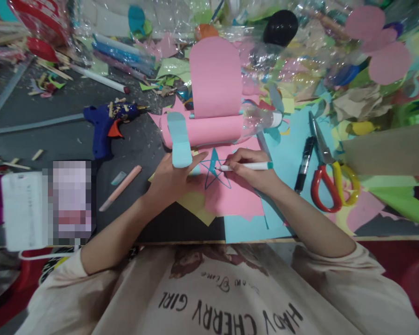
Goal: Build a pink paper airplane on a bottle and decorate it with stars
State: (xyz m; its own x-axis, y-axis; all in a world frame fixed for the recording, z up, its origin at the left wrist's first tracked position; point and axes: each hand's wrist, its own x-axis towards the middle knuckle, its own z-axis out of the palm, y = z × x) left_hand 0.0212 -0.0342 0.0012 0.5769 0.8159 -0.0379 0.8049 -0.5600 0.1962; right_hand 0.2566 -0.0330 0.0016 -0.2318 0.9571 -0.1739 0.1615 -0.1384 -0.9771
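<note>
My right hand (pixel 249 170) grips a white marker pen (pixel 247 166) with a teal end, its tip on a star (pixel 216 172) drawn in teal lines on pink paper (pixel 235 200). The star's top point is filled with teal. My left hand (pixel 174 179) lies with fingers apart on the left part of the paper, the index finger reaching toward the star. Just beyond it is a plastic bottle (pixel 260 118) wrapped in pink paper, lying on its side. A light-blue paper strip (pixel 180 139) on the bottle hangs over the left hand, hiding part of it.
Left of the bottle lies a blue glue gun (pixel 106 123). A peach pen (pixel 122 186) and a blurred-out phone (pixel 71 200) are nearer the front edge. On the right are scissors (pixel 326 179) and a black marker (pixel 304 165). Paper scraps and plastic bottles crowd the back.
</note>
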